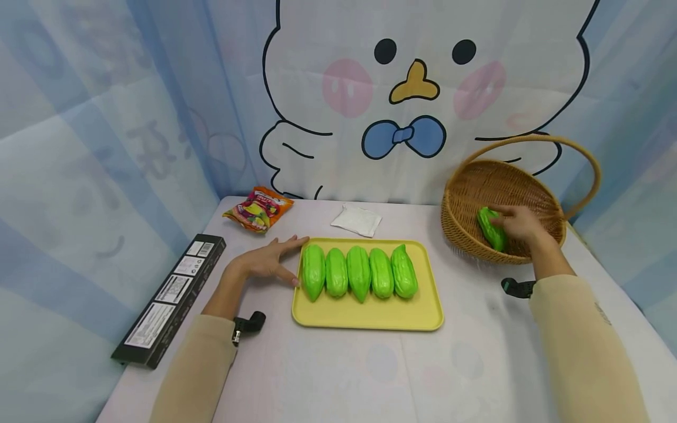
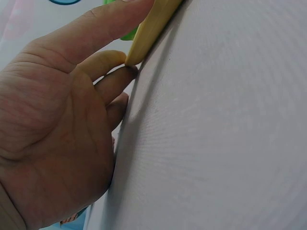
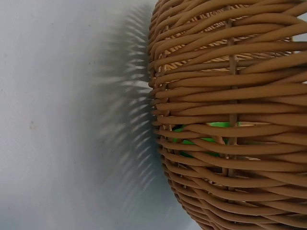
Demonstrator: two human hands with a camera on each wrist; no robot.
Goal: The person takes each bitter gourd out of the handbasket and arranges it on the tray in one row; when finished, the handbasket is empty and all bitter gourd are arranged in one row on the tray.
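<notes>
In the head view, my right hand (image 1: 520, 224) reaches inside the wicker basket (image 1: 455, 226). Its fingers grip a glossy green, elongated toy vegetable (image 1: 493, 234). Bits of the green vegetable (image 3: 196, 142) show through the basket's weave in the right wrist view, where the hand is mostly hidden. On the left, my left hand (image 1: 267, 260) touches the yellow tray (image 1: 365, 317) with thumb and index finger spread along its left edge. Several similar green toy vegetables (image 1: 358, 273) lie side by side on that tray. The left wrist view shows the thumb and fingertips against the tray's rim (image 2: 148, 36).
A long black box with white labels (image 1: 171, 299) lies left of the left arm. Behind the tray are an orange snack packet (image 1: 259, 210) and a small white packet (image 1: 357, 220). The basket's tall handle (image 1: 560, 141) arches up at the back right. Patterned curtains hang around the table.
</notes>
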